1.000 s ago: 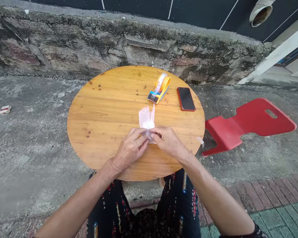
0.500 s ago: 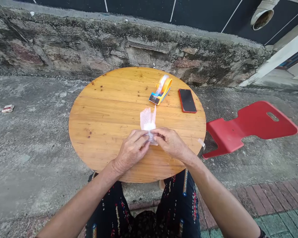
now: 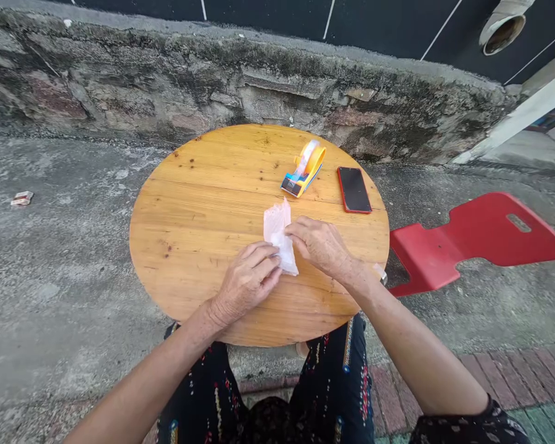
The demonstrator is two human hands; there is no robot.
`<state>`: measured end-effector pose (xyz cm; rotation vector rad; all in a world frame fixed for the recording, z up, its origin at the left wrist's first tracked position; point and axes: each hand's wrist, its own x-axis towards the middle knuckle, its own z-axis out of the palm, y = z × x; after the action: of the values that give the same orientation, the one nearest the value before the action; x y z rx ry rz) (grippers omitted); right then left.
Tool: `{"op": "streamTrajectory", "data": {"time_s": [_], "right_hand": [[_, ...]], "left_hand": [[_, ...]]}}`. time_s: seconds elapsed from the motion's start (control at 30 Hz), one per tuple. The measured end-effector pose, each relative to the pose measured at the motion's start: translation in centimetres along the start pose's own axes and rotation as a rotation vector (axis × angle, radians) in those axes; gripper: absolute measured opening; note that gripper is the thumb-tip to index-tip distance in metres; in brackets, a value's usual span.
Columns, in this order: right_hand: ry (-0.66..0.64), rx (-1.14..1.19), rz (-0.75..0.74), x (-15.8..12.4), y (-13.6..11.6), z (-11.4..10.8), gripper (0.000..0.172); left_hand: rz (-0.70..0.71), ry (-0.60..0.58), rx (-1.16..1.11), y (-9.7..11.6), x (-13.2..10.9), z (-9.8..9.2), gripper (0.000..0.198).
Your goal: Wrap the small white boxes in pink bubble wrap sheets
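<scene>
A small piece of translucent, pinkish-white bubble wrap (image 3: 284,251) lies on the round wooden table in front of me, folded around something white that I cannot make out. At its left edge, my left hand (image 3: 252,271) is closed on the wrap, fingertips pressing it down. My right hand (image 3: 319,243) pinches the wrap's right side, higher up, between thumb and fingers. The wrap's far end stands out flat beyond both hands. Beyond it sits a yellow and blue tape dispenser (image 3: 304,169) with a roll of tape in it.
On the round wooden table (image 3: 189,216) a phone in a red case (image 3: 354,190) lies at the right. A strip of clear tape (image 3: 380,272) hangs at the right edge. A red chair (image 3: 481,237) stands beyond it. Behind runs a stone wall (image 3: 166,92).
My right hand has moved up and right along the wrap, away from my left hand. The upper flap has narrowed and the lower end now shows flatter. The view has shifted slightly.
</scene>
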<state>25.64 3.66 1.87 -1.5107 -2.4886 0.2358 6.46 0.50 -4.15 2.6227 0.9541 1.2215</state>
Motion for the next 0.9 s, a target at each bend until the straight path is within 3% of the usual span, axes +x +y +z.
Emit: {"op": "streamTrajectory", "data": {"time_s": [0.2, 0.33, 0.5, 0.77, 0.9], "right_hand": [[0.028, -0.141, -0.075, -0.1, -0.3, 0.4, 0.023], [-0.02, -0.189, -0.087, 0.5, -0.8, 0.7, 0.02], [-0.112, -0.166, -0.088, 1.3, -1.0, 0.0, 0.024], [-0.066, -0.131, -0.13, 0.7, -0.6, -0.5, 0.025], [-0.167, -0.135, -0.155, 1.6, -0.9, -0.7, 0.024]], "left_hand": [[0.033, -0.033, -0.009, -0.1, 0.4, -0.4, 0.011], [0.035, -0.037, -0.008, 0.0, 0.5, -0.4, 0.011], [0.018, -0.035, -0.015, 0.0, 0.4, -0.3, 0.011], [0.031, -0.021, -0.045, -0.1, 0.4, -0.3, 0.011], [0.025, -0.023, -0.066, -0.3, 0.3, -0.1, 0.012]]}}
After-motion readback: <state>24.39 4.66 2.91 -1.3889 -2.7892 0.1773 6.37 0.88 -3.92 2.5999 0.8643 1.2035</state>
